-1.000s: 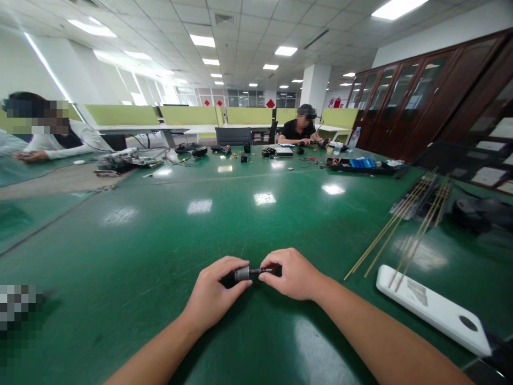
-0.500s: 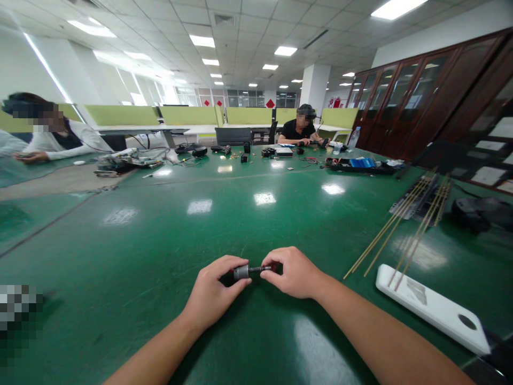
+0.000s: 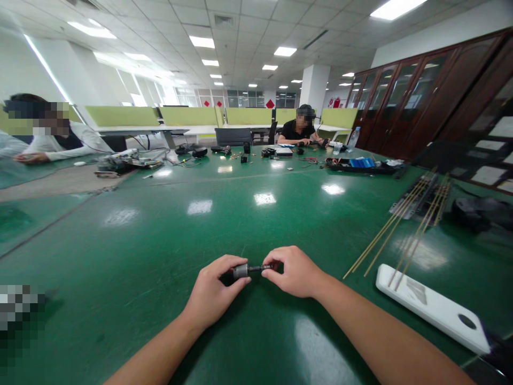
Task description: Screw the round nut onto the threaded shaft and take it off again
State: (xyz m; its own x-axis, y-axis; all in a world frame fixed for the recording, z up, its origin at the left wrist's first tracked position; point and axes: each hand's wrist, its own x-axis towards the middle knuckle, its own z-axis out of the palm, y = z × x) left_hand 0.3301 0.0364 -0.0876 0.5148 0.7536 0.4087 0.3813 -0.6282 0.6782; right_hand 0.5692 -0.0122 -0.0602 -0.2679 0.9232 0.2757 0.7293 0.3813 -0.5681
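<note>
My left hand (image 3: 213,289) pinches a small grey metal cylinder (image 3: 241,271) between thumb and fingers, just above the green table. A thin dark shaft (image 3: 255,269) sticks out of the cylinder to the right, lying roughly level. The thumb and forefinger of my right hand (image 3: 290,272) are closed on the far end of this shaft, where a small shiny ring shows. What lies deeper inside the right fingers is hidden. Both hands work close together at the near middle of the table.
Thin brass-coloured rods (image 3: 395,227) lie at right, partly over a white oblong case (image 3: 433,307). A black tray (image 3: 358,166) with blue items, a bottle (image 3: 354,138) and loose parts stand farther back. One person (image 3: 300,128) sits across; another (image 3: 76,139) sits at left.
</note>
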